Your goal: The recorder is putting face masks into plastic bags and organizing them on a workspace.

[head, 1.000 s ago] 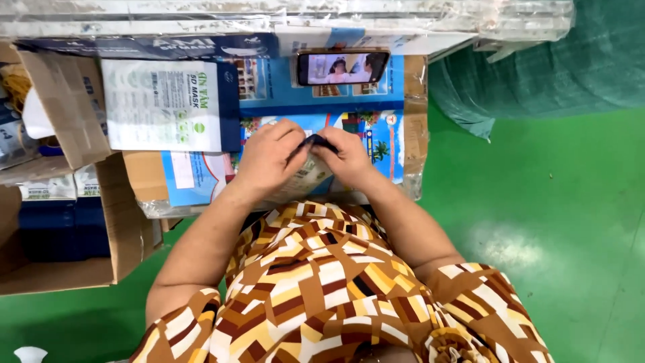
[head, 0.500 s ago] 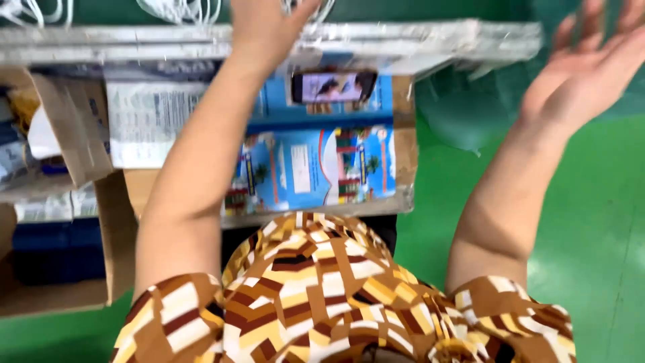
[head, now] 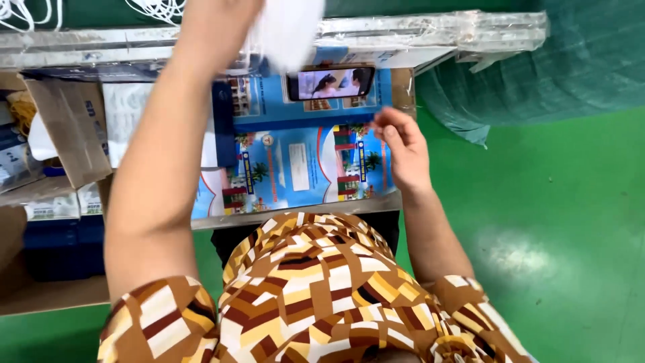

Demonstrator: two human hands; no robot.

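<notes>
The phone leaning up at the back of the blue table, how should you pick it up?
Probably by its two long edges, coming from above and the front. The phone lies sideways, propped against the back rail, so its top edge is free. The right hand is nearest.

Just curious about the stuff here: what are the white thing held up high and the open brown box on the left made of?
White soft piece in the left hand: probably thin matte fabric, blurred. Brown box flap: dull cardboard, with creased folded edges.

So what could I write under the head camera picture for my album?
Left hand lifts a white mask above the blue printed sheet, right hand hovers near a phone.
</notes>
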